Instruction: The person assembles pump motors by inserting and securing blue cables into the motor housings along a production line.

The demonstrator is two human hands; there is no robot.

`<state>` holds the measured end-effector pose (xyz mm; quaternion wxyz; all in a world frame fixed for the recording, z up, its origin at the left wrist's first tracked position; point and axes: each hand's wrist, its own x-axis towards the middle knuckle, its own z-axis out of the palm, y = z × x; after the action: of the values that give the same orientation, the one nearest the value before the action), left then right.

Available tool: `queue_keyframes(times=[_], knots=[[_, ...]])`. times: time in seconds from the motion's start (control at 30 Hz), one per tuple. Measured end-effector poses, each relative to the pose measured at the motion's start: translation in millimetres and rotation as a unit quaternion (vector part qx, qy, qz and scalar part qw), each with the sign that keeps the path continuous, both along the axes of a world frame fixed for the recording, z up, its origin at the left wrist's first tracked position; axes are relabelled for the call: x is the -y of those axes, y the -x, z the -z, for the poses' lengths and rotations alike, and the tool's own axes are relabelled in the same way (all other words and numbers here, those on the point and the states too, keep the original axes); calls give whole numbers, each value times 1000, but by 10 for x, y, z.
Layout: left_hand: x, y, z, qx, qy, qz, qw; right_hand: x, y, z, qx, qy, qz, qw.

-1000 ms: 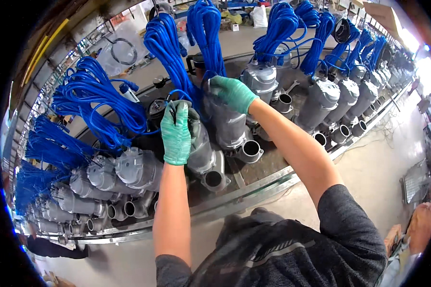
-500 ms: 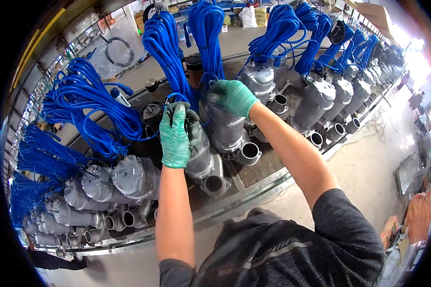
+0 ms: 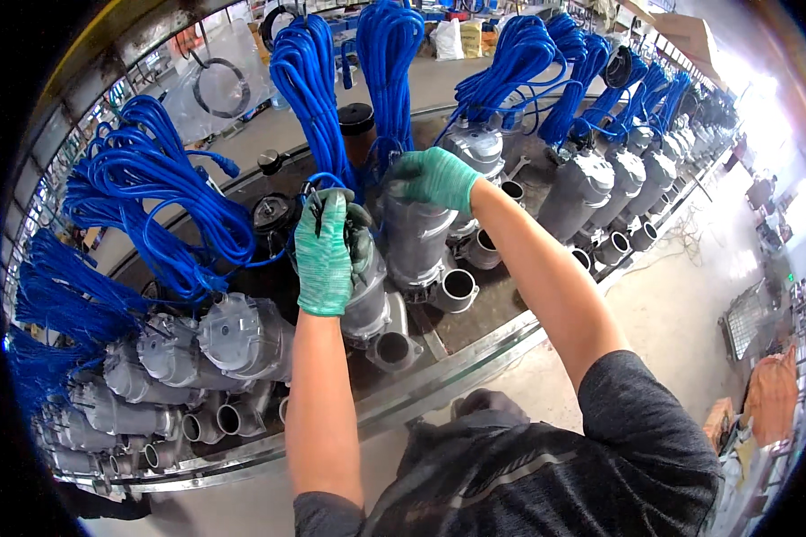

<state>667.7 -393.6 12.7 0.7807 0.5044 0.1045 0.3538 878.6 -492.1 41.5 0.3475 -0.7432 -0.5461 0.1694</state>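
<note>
Both my hands wear green knit gloves with dark grey coated fingers. My left hand (image 3: 324,255) is at the top of a grey submersible pump (image 3: 367,304), its fingers closed beside a thin loop of blue cable; what they pinch is hidden. Just to the right, my right hand (image 3: 432,182) bends inward over the top of a second grey pump (image 3: 415,242). Its fingers are curled, and their tips and anything in them cannot be made out. Behind the hands rise two tied coils of blue cable, a left coil (image 3: 309,98) and a right coil (image 3: 388,76).
More grey pumps (image 3: 246,336) with blue cable coils (image 3: 152,188) line the long workbench (image 3: 457,349) on both sides. A wrench (image 3: 518,167) lies behind the right pump. At the back stand a dark cylinder (image 3: 356,119) and a hanging black ring (image 3: 222,88).
The view has shifted slightly, so the pumps and bench sit a little further left. My right hand has edged left over its pump; my left hand keeps nearly the same pose.
</note>
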Motion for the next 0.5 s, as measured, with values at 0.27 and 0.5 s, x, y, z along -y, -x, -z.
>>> queue_keyframes(times=[0.27,0.5], knots=[[16,-46,-22,-8,-8,-12,1000,-66,-91,56,104,-24,11,994],[36,-83,1,-35,-23,-65,997,-197,-88,188,165,-44,31,985]])
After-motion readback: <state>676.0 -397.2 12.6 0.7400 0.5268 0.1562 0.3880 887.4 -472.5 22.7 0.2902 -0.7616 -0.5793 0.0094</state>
